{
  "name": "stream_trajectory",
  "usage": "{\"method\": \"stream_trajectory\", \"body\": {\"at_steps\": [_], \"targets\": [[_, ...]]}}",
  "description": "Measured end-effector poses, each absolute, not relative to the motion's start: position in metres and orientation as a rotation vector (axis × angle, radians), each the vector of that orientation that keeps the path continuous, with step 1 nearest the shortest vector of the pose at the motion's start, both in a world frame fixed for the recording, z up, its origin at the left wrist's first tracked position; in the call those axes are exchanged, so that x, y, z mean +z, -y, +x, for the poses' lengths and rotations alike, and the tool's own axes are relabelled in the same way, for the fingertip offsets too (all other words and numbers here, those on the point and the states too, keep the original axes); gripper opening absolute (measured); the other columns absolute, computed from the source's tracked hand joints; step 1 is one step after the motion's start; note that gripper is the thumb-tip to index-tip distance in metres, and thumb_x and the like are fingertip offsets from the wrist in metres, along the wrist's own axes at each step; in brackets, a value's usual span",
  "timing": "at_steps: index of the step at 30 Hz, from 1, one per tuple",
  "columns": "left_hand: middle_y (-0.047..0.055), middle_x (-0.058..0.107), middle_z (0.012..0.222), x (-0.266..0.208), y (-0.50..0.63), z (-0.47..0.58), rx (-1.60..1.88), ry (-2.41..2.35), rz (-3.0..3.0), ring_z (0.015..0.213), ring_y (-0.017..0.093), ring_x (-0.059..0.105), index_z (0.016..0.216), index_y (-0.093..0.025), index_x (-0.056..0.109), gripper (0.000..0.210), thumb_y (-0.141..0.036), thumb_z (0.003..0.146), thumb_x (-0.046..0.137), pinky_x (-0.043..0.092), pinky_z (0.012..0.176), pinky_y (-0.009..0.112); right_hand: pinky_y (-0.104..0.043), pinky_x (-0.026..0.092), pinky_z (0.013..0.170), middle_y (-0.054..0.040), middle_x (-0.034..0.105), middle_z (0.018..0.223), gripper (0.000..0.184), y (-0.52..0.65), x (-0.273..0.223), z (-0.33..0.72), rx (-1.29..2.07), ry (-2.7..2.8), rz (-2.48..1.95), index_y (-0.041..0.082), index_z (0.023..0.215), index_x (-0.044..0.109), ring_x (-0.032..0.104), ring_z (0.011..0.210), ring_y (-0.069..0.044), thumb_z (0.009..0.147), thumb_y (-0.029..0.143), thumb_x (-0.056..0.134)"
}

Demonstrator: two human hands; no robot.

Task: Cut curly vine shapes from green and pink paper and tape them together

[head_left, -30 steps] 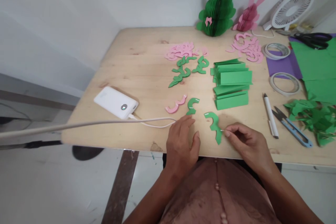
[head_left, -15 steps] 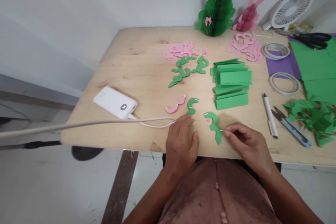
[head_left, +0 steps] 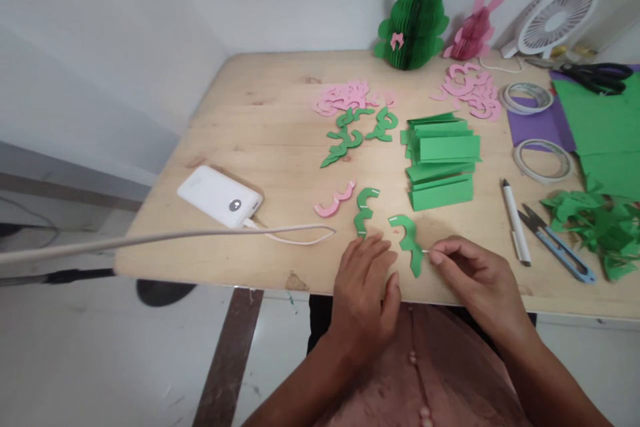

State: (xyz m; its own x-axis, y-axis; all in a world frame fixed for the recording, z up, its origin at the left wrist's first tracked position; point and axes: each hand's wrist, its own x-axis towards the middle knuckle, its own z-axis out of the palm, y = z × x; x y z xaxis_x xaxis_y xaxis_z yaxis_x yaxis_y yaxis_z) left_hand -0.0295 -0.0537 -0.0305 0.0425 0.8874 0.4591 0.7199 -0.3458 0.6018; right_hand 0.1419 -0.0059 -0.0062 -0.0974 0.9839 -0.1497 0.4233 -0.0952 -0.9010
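Note:
My right hand [head_left: 477, 277] pinches a small white strip [head_left: 425, 251] between thumb and index finger. The strip meets the right edge of a curved green paper cutout [head_left: 409, 237], which has another white strip near its top. My left hand [head_left: 367, 287] rests open on the table, fingers forward and holding nothing. Just beyond its fingertips lies a second green cutout [head_left: 361, 221] bearing several white strips. Left of that is a pink wavy cutout [head_left: 336, 203], also with white marks at its end.
Behind are a folded green paper stack [head_left: 447, 150], green cutouts [head_left: 345, 141] and pink cutouts [head_left: 345, 97]. On the right lie a pen [head_left: 515, 220], thread snips [head_left: 557, 243], tape rolls [head_left: 543, 160] and green scraps [head_left: 597, 227]. A power bank [head_left: 220, 195] trails a cable leftward.
My left hand has slid right and towards me, uncovering the lower part of the second green cutout. My right hand stays nearly in place with the white strip.

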Motion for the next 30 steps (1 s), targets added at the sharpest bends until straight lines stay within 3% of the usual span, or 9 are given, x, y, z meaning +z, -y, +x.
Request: {"method": "stream_trajectory", "body": {"at_steps": [9,30], "targets": [[0.015,0.065,0.113,-0.029,0.056,-0.022,1.173,-1.516,2.117,0.114,0.025,0.058,0.109,-0.015,0.052,0.030,-0.009,0.081,0.048,0.044,0.101,0.049,-0.027,0.051,0.069,-0.0024,0.070,0.077,0.019,0.008,0.003,0.140,1.303,1.351,-1.547,0.023,0.076,0.070,0.062,0.073,-0.018,0.076,0.042,0.071],[0.014,0.063,0.112,-0.029,0.059,-0.018,1.249,-1.402,1.949,0.109,0.025,0.058,0.111,-0.017,0.053,0.029,-0.011,0.082,0.048,0.048,0.095,0.049,-0.020,0.047,0.064,0.0016,0.063,0.060,0.020,0.008,0.012,0.121,1.626,0.919,-1.301,0.022,0.067,0.069,0.056,0.062,-0.011,0.065,0.037,0.081]]}}
